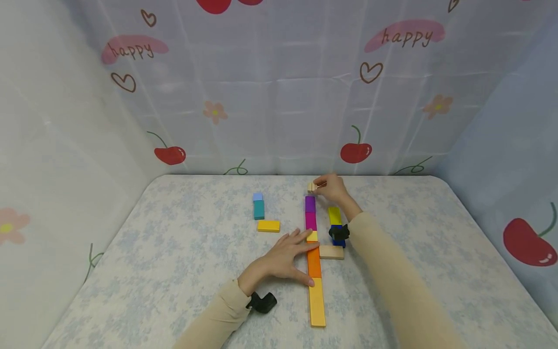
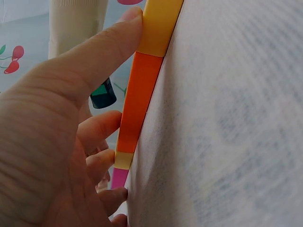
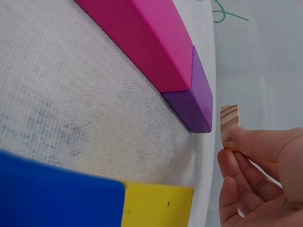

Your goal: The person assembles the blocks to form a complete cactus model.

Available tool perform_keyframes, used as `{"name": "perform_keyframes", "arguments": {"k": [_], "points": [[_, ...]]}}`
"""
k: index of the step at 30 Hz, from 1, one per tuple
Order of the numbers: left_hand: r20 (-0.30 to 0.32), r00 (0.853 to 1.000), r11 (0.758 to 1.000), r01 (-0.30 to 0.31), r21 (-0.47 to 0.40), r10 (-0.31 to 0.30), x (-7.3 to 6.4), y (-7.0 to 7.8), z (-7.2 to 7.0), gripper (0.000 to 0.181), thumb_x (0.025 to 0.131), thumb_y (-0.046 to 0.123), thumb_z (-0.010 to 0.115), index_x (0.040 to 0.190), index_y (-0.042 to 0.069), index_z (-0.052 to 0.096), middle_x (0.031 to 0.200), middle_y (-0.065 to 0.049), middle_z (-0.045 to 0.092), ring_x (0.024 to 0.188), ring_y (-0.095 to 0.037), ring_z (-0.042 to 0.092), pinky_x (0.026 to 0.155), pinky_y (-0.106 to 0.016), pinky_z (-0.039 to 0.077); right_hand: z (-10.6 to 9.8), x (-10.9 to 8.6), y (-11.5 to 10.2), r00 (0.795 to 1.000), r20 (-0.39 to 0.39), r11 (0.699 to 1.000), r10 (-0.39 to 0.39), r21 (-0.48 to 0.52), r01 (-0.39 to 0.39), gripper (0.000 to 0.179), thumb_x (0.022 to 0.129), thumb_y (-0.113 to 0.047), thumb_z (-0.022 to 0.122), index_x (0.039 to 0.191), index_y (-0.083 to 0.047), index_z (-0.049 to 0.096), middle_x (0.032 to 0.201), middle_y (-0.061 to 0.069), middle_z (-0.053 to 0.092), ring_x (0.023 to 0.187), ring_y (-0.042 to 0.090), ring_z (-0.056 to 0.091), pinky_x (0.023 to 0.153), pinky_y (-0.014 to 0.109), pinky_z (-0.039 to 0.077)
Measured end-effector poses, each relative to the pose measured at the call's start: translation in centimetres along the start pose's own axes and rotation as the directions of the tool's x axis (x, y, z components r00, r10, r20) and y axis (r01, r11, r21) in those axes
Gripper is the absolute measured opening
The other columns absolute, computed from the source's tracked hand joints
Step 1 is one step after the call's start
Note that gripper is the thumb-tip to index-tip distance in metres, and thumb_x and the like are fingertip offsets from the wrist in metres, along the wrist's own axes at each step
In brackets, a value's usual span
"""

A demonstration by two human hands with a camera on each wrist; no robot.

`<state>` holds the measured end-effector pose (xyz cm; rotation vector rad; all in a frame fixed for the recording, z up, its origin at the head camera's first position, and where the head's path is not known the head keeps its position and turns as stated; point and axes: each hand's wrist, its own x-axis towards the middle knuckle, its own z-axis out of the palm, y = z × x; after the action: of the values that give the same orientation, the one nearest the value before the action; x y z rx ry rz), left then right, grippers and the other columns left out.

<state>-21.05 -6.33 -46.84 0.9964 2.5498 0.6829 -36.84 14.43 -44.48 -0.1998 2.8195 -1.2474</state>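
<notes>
A straight row of blocks runs away from me: a long yellow block (image 1: 317, 305), an orange block (image 1: 314, 264), a small pale yellow block (image 1: 312, 236), a magenta block (image 1: 310, 221) and a purple block (image 1: 310, 204) at the far end. My left hand (image 1: 281, 257) spreads along the row's left side; in the left wrist view its thumb touches the yellow block and its fingertips lie along the other blocks. Just beyond the purple block, my right hand (image 1: 333, 189) pinches a small wooden block (image 3: 229, 124) between thumb and fingers, apart from the row.
Left of the row lie a light blue block (image 1: 257, 197), a teal block (image 1: 259, 210) and a yellow block (image 1: 269, 226). To the right are a yellow-green block (image 1: 334, 215), a blue block (image 1: 339, 244) partly behind the wrist camera, and a plain wooden block (image 1: 332, 252).
</notes>
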Motion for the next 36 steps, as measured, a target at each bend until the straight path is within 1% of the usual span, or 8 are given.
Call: {"name": "perform_keyframes", "arguments": {"k": [10, 23, 27, 36], "points": [[-0.003, 1.0, 1.0, -0.007, 0.004, 0.007, 0.07, -0.07, 0.03, 0.09, 0.074, 0.057, 0.078, 0.15, 0.03, 0.04, 0.166, 0.003, 0.011, 0.153, -0.03, 0.006, 0.121, -0.056, 0.007, 0.15, -0.03, -0.14, 0.999, 0.046, 0.999, -0.003, -0.038, 0.004, 0.034, 0.091, -0.008, 0.066, 0.124, 0.003, 0.065, 0.12, 0.022, 0.066, 0.111, 0.036, 0.062, 0.096, 0.046, 0.052], [-0.007, 1.0, 1.0, -0.008, -0.006, 0.008, 0.04, -0.1, 0.05, 0.089, 0.074, 0.057, 0.078, 0.15, 0.03, 0.041, 0.166, 0.003, 0.012, 0.153, -0.029, 0.005, 0.122, -0.055, 0.006, 0.66, -0.01, -0.29, 0.997, 0.075, 0.997, 0.03, -0.069, -0.025, 0.033, 0.092, -0.008, 0.065, 0.125, 0.0, 0.065, 0.122, 0.02, 0.065, 0.111, 0.033, 0.06, 0.098, 0.043, 0.051], [-0.011, 1.0, 1.0, -0.016, -0.005, 0.016, 0.06, -0.12, 0.07, 0.089, 0.074, 0.056, 0.079, 0.15, 0.029, 0.041, 0.166, 0.001, 0.012, 0.153, -0.031, 0.006, 0.121, -0.056, 0.007, 0.68, 0.04, -0.27, 0.995, 0.087, 0.997, 0.048, -0.069, -0.043, 0.033, 0.093, -0.007, 0.063, 0.126, -0.001, 0.064, 0.123, 0.019, 0.064, 0.111, 0.032, 0.06, 0.099, 0.042, 0.051], [-0.009, 1.0, 1.0, -0.012, -0.001, 0.012, 0.08, -0.13, 0.05, 0.089, 0.074, 0.056, 0.079, 0.15, 0.029, 0.04, 0.166, 0.002, 0.012, 0.153, -0.031, 0.006, 0.121, -0.056, 0.007, 0.9, 0.22, 0.12, 0.993, 0.101, 0.995, 0.063, -0.077, -0.056, 0.034, 0.095, -0.008, 0.062, 0.128, -0.002, 0.063, 0.125, 0.018, 0.064, 0.113, 0.032, 0.059, 0.102, 0.043, 0.049]]}}
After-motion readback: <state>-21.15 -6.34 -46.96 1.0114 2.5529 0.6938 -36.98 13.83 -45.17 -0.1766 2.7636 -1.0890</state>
